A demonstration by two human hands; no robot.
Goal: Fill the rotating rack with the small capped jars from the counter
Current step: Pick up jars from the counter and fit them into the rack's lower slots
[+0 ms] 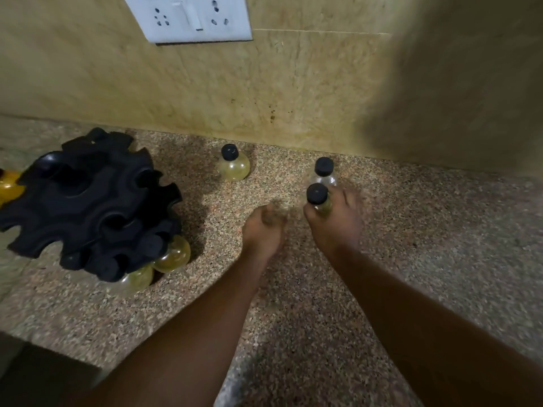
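A black rotating rack (88, 198) with notched tiers stands at the left of the speckled counter (440, 230). Two yellowish jars (173, 254) hang in its lower slots, and another yellow jar (8, 186) shows at its far left. My right hand (338, 221) grips a small black-capped jar (318, 198) by its round body. Just behind it stands a second capped jar (324, 171). A third jar (233, 164) stands alone near the wall. My left hand (264, 230) is blurred, with curled fingers and nothing visible in them, beside the held jar.
A tiled wall (293, 98) rises right behind the jars, with a white socket plate (191, 19) above. The counter's front edge (58, 348) drops off at the lower left.
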